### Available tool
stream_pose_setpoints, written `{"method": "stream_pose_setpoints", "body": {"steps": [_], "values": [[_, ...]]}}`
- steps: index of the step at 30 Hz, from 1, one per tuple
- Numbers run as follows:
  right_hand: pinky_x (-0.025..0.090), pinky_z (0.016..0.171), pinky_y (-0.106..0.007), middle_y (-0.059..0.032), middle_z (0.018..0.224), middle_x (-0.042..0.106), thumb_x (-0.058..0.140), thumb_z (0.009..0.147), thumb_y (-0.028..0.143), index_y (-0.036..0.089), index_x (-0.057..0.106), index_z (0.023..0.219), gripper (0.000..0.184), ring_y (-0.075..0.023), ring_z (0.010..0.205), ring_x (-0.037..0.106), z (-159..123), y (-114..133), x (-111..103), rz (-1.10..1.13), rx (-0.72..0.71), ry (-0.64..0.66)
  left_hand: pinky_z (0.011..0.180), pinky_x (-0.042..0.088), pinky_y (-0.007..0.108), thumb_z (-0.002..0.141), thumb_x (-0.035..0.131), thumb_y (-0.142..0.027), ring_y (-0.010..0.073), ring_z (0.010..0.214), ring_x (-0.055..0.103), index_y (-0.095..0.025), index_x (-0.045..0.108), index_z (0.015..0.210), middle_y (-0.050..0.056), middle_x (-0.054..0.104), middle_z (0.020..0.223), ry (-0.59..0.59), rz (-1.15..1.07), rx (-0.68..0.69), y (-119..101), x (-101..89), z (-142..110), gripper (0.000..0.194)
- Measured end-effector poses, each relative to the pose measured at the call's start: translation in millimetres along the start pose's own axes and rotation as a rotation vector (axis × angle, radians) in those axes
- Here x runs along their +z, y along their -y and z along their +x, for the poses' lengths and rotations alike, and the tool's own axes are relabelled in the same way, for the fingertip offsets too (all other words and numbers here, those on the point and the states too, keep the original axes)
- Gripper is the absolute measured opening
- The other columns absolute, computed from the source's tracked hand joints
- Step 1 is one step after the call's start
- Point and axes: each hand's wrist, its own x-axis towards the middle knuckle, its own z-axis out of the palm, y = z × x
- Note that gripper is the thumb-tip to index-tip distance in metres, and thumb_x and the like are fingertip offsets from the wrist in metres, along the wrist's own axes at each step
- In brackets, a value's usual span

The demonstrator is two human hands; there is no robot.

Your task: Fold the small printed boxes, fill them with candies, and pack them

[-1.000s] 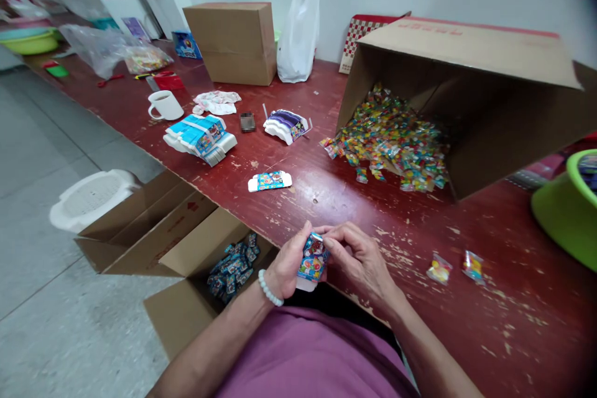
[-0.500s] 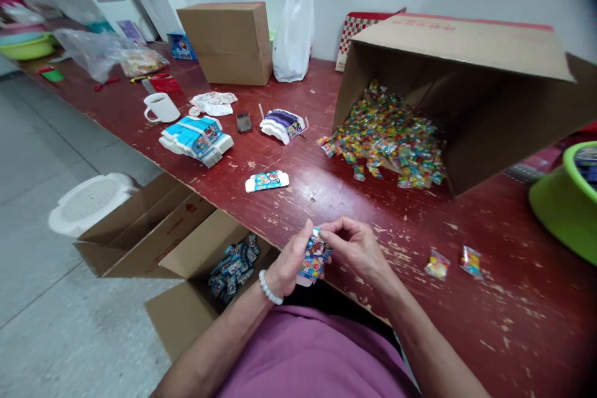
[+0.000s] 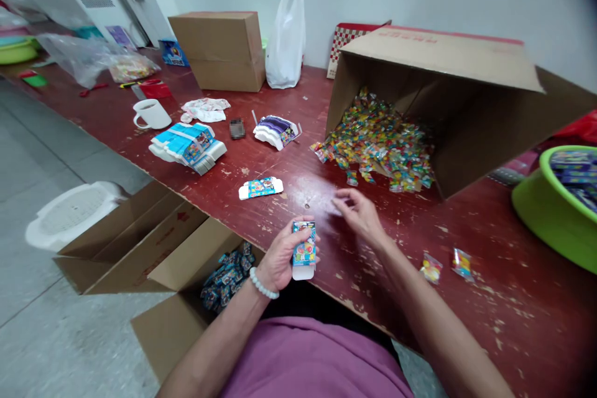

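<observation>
My left hand (image 3: 281, 256) is wrapped round a small blue printed candy box (image 3: 304, 249), thumb across its front. A white flap sticks out at the lower end. My right hand (image 3: 360, 214) hovers over the table to the right of it, fingers loosely bent and apart, with nothing visible in them. Left of that hand a flat, unfolded blue box (image 3: 261, 188) lies on the table. Wrapped candies (image 3: 380, 140) spill out of a large tipped carton (image 3: 438, 62) beyond my right hand. Near my right forearm lie two single candy packets, one yellowish (image 3: 431, 268) and one multicoloured (image 3: 461, 263).
A strapped stack of blue flat boxes (image 3: 186, 144), a purple stack (image 3: 276, 130) and a white mug (image 3: 152, 114) stand to the left. Below the table edge, an open carton (image 3: 161, 323) holds several blue boxes. A green basin (image 3: 550, 211) is at right.
My right hand has let go of the box's upper end and moved away, forward and to the right. The box, still in my left hand, is now more upright.
</observation>
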Motion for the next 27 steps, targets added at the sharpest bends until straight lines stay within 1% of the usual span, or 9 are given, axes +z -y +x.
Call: {"method": "stream_pose_setpoints", "body": {"steps": [2,3,6,9,12,16,19,22,27], "values": [[0.042,0.1,-0.048,-0.0176,0.13,0.061,0.059,0.086,0.031,0.015,0.061,0.123,0.04,-0.032,0.116,0.057,35,-20,-5,-0.084,0.019,-0.081,0.066,0.054,0.029,0.071,0.081,-0.025,0.0158,0.072,0.067,-0.02,0.057,0.113,0.003,0.067,0.09,-0.025,0.013,0.037,-5,-6.8,0,0.049],[0.037,0.105,-0.051,-0.0192,0.135,0.057,0.062,0.082,0.027,0.014,0.06,0.125,0.044,-0.0352,0.124,0.05,50,-28,-7,-0.107,0.025,-0.091,0.068,0.054,0.029,0.068,0.083,-0.024,0.0153,0.073,0.067,-0.019,0.058,0.112,0.004,0.066,0.091,-0.042,0.025,0.052,-6,-10.9,0,0.051],[0.028,0.108,-0.059,-0.0212,0.139,0.054,0.063,0.077,0.02,0.012,0.062,0.122,0.046,-0.0411,0.132,0.04,72,-44,-3,-0.13,0.058,-0.097,0.065,0.052,0.026,0.06,0.087,-0.023,0.0118,0.067,0.062,-0.017,0.06,0.108,0.0,0.064,0.083,-0.139,0.107,0.118,-5,-24.9,-2,0.055],[0.029,0.107,-0.057,-0.023,0.129,0.06,0.06,0.077,0.018,0.01,0.067,0.112,0.036,-0.0407,0.129,0.043,73,-50,4,-0.099,0.085,-0.112,0.06,0.05,0.023,0.057,0.088,-0.022,0.0095,0.062,0.058,-0.016,0.061,0.101,-0.004,0.061,0.074,-0.234,0.198,0.196,-7,-38.6,-4,0.052],[0.039,0.101,-0.05,-0.0205,0.111,0.068,0.056,0.082,0.026,0.011,0.069,0.104,0.029,-0.0351,0.113,0.057,63,-50,5,-0.01,0.124,-0.143,0.056,0.049,0.02,0.057,0.087,-0.022,0.0093,0.063,0.059,-0.015,0.06,0.095,-0.003,0.062,0.074,-0.277,0.299,0.242,-15,-49.9,-5,0.047],[0.055,0.073,-0.04,-0.0116,0.088,0.071,0.047,0.089,0.047,0.014,0.068,0.106,0.043,-0.0246,0.077,0.067,34,-35,-3,0.184,0.2,-0.161,0.044,0.046,0.019,0.059,0.087,-0.027,0.011,0.056,0.06,-0.017,0.055,0.094,-0.003,0.062,0.073,-0.293,0.345,0.228,-27,-56.3,-7,0.048],[0.054,0.057,-0.03,-0.0068,0.083,0.071,0.056,0.083,0.056,0.016,0.066,0.11,0.049,-0.0173,0.063,0.065,-1,-9,-7,0.407,0.227,-0.104,0.046,0.053,0.024,0.059,0.088,-0.025,0.014,0.059,0.064,-0.019,0.053,0.101,-0.002,0.063,0.08,-0.288,0.249,0.22,-31,-51.5,-9,0.055],[0.049,0.05,-0.026,-0.0029,0.068,0.067,0.076,0.07,0.052,0.015,0.068,0.098,0.047,-0.0134,0.054,0.059,-32,19,-8,0.722,0.283,0.013,0.055,0.058,0.03,0.059,0.088,-0.019,0.0154,0.066,0.066,-0.019,0.056,0.111,-0.001,0.063,0.087,-0.228,0.151,0.191,-29,-43.1,-11,0.061],[0.042,0.049,-0.024,-0.0013,0.064,0.065,0.08,0.067,0.051,0.014,0.072,0.088,0.044,-0.0113,0.052,0.053,-53,38,-12,0.645,0.205,0.041,0.072,0.057,0.027,0.061,0.085,-0.009,0.0154,0.081,0.067,-0.016,0.065,0.117,0.004,0.066,0.095,-0.087,0.085,0.131,-21,-36.1,-19,0.06]]}}
